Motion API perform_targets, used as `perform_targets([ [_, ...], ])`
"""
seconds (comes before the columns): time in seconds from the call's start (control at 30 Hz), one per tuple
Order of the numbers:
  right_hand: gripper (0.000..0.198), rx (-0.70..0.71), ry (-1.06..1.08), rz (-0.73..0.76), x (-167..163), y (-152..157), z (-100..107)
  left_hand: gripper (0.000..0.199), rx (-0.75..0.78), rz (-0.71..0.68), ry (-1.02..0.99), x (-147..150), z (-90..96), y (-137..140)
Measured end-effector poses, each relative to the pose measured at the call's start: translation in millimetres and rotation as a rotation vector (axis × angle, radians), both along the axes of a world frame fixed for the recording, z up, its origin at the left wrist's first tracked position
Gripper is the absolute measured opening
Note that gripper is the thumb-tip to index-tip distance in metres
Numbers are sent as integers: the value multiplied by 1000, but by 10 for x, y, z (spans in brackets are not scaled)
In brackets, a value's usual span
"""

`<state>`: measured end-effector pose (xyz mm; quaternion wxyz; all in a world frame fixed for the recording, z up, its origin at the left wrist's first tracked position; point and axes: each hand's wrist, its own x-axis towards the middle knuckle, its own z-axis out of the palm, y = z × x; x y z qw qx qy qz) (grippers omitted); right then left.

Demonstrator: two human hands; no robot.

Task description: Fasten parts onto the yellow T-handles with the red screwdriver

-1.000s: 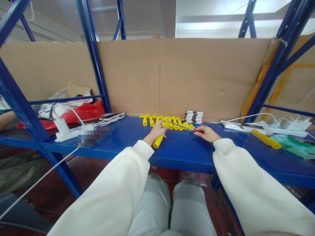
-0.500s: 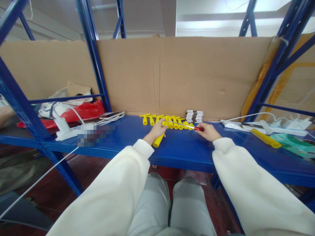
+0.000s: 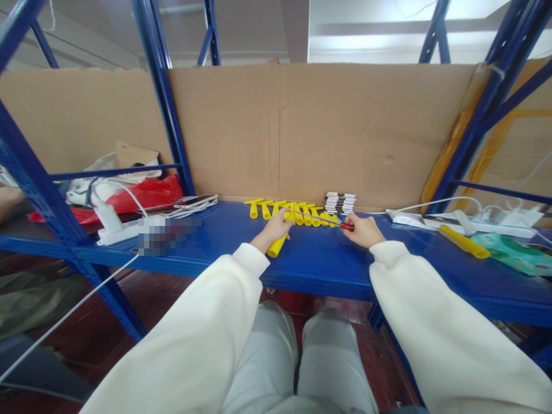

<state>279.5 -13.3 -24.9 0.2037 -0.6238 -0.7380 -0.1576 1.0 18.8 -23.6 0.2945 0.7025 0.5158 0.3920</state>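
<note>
My left hand (image 3: 275,227) is closed round a yellow T-shaped plastic piece (image 3: 277,247), its thick round handle pointing down toward me. In my right hand (image 3: 363,230) is a screwdriver (image 3: 347,226) with a red handle, gripped from the right. Its long metal shaft runs leftward to the head of the yellow piece; the exact point of contact is too small to make out. Behind my hands stretches a row of similar yellow T-shaped pieces (image 3: 253,209) on the blue shelf (image 3: 224,236). A stack of small white-and-black packs (image 3: 340,203) sits just behind the row's right end.
On the left lie a power strip (image 3: 125,230), a phone (image 3: 196,200) with cables and a red bag (image 3: 150,194). At right are another yellow tube-like piece (image 3: 464,242), a green packet (image 3: 513,253) and a white power strip (image 3: 513,224). Cardboard (image 3: 345,126) stands along the back.
The screwdriver's handle has turned or shifted slightly in my right hand, which has moved a little to the left. My left hand keeps its hold on the yellow piece.
</note>
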Motion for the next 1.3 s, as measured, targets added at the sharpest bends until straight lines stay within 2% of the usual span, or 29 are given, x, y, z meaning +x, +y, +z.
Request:
perform_targets([
  [0.3, 4, -33, -44, -29, -6, -20, 20, 55, 10, 11, 7, 5, 5, -14],
  [0.57, 17, -43, -25, -37, -47, -63, 44, 51, 8, 12, -1, 2, -7, 13],
  [0.93, 5, -24, -24, 2, 8, -18, 15, 54, 2, -10, -90, -2, -49, 68],
  [1.3, 7, -42, -6, -28, -17, -42, 44, 57, -3, -43, -95, -18, -51, 92],
])
